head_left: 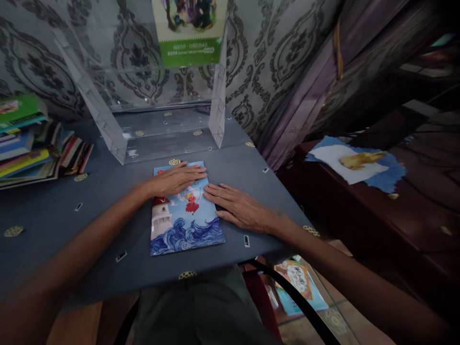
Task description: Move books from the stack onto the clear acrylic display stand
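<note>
A blue picture book [194,218] lies closed on the dark grey tabletop, its cover showing a white tower, a figure in red and curling waves. Across the upper part of the cover rests my left hand [176,179], palm down with the fingers stretched out to the right. My right hand [237,206] lies flat at the book's right edge, its fingertips on the cover and the rest over the table. Neither hand grips anything. The top of the cover is partly hidden under my left hand.
Behind the book stands a clear acrylic rack [215,103] holding a green-edged book [190,51]. Piled books [27,148] sit at the left. A dark red surface [287,179] on the right carries a blue cloth [390,175]. A packet or book [302,287] lies below, near the floor.
</note>
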Tool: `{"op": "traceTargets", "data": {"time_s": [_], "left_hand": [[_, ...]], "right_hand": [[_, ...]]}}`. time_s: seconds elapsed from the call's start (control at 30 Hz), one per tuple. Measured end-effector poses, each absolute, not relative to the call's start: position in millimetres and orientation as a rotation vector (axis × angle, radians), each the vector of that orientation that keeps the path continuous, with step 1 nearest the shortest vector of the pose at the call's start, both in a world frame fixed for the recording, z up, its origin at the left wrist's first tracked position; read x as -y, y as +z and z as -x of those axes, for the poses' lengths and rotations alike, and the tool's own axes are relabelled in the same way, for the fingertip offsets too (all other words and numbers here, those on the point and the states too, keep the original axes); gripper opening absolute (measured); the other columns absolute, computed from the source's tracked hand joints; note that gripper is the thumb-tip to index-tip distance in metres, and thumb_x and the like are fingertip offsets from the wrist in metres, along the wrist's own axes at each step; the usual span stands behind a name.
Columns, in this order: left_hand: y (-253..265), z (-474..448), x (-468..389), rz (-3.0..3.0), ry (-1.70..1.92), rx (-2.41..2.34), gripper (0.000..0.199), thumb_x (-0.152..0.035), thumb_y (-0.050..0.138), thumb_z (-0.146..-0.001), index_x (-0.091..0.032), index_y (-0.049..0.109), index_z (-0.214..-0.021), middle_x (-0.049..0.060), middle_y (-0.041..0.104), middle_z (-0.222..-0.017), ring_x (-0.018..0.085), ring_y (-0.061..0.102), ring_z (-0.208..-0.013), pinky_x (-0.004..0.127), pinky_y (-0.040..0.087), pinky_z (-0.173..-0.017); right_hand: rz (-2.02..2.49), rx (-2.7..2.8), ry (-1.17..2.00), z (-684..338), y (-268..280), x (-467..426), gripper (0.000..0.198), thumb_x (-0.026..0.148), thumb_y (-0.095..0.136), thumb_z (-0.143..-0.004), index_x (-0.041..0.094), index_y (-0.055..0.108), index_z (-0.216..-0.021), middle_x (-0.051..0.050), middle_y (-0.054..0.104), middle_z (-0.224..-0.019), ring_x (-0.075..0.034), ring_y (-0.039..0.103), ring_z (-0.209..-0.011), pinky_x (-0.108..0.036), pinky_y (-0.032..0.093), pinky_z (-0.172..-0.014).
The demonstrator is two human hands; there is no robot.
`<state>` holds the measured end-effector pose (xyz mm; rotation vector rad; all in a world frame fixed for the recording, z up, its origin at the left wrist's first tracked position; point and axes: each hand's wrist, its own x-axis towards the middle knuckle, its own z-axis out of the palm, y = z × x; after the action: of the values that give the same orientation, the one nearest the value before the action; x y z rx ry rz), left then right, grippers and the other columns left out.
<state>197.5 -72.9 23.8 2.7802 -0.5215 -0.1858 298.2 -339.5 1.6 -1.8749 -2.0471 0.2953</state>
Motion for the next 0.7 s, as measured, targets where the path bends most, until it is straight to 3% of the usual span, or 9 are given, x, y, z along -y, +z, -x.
{"op": "traceTargets", "data": {"time_s": [0.53,0.7], "left_hand": [[37.0,-175.5,105.8,-2.754,-0.241,0.691,0.048,-0.018,0.04,-0.101,-0.031,0.046,-0.146,-0.002,0.042,-0.158,0.014,0.029,-0.15,0.043,0.014,-0.126],[44.2,-171.3,115.6,-2.735,-0.248,0.735,0.05,-0.015,0.044,-0.098,-0.028,0.047,-0.146,0.0,0.046,-0.155,0.015,0.032,-0.149,0.043,0.016,-0.125]], "right_hand": [[1.823,2.07,0.248,-274.3,3.8,364.2,0.057,0.036,0.046,-0.104,0.021,0.03,-0.156,-0.007,0.036,-0.161,-0.02,0.028,-0.151,-0.046,0.022,-0.126],[1.833,2.094,0.268,-268.4,6.4,370.5,0.056,0.035,0.046,-0.104,0.018,0.032,-0.156,-0.01,0.036,-0.16,-0.02,0.028,-0.151,-0.047,0.02,-0.126]]}}
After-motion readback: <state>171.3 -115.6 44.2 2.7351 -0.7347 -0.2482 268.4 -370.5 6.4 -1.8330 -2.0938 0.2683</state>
